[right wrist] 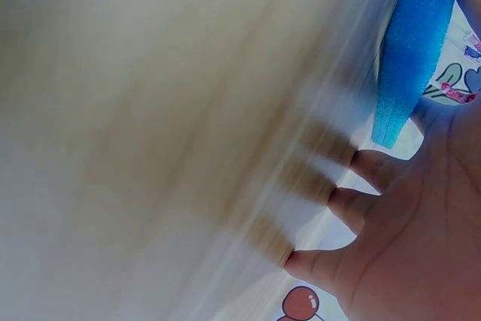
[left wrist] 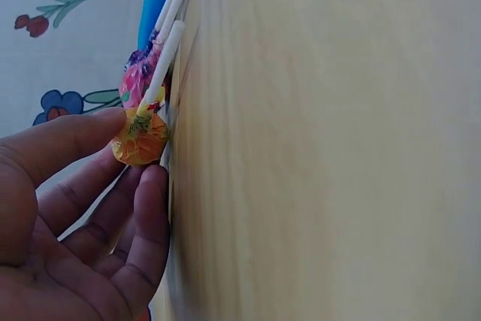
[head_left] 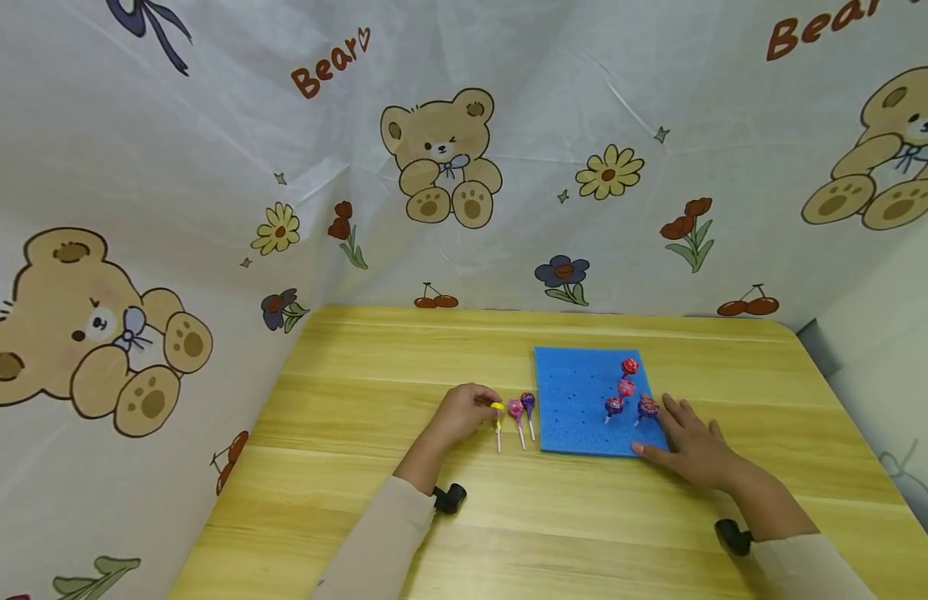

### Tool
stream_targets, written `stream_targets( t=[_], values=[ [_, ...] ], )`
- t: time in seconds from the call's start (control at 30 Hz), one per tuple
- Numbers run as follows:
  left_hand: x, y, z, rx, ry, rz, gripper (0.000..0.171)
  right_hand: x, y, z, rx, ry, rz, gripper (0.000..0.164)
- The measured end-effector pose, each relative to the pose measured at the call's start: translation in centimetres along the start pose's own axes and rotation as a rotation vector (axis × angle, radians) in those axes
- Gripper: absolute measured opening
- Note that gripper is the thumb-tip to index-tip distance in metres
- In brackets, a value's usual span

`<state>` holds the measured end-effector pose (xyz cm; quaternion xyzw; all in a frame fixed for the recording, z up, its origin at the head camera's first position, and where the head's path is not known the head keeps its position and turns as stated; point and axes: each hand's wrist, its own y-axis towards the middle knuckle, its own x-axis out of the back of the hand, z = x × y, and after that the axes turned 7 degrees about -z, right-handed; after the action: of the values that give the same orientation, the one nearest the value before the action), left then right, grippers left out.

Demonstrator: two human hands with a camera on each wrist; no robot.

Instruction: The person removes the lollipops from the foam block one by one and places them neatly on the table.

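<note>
My left hand (head_left: pixel 464 414) pinches the wrapped head of a yellow lollipop (left wrist: pixel 140 140) between thumb and fingers, its white stick pointing toward the near side of the table. Just right of it lie a pink lollipop (head_left: pixel 515 409) and a purple lollipop (head_left: pixel 528 401), side by side. On a blue foam board (head_left: pixel 576 425) several wrapped lollipops stand upright near the right side, among them a red one (head_left: pixel 629 366) and a purple one (head_left: pixel 647 407). My right hand (head_left: pixel 696 450) rests with spread fingers at the board's right edge, the thumb on its front corner.
Small holes dot the left and middle of the foam board. All of this is on a wooden table (head_left: pixel 584 533), with a bear-print cloth (head_left: pixel 509 258) hanging behind and at the left. Black camera mounts (head_left: pixel 450 498) sit on both wrists.
</note>
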<state>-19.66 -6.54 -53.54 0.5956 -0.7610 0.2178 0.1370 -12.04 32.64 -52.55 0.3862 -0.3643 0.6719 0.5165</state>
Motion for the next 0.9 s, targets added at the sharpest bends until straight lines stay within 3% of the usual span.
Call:
stream_targets(
  t=[0.9],
  values=[
    [-0.41,0.35,0.47,-0.019,-0.052,0.011,0.018,-0.12,0.02,-0.29,0.000,0.009,0.000,0.095]
  ],
)
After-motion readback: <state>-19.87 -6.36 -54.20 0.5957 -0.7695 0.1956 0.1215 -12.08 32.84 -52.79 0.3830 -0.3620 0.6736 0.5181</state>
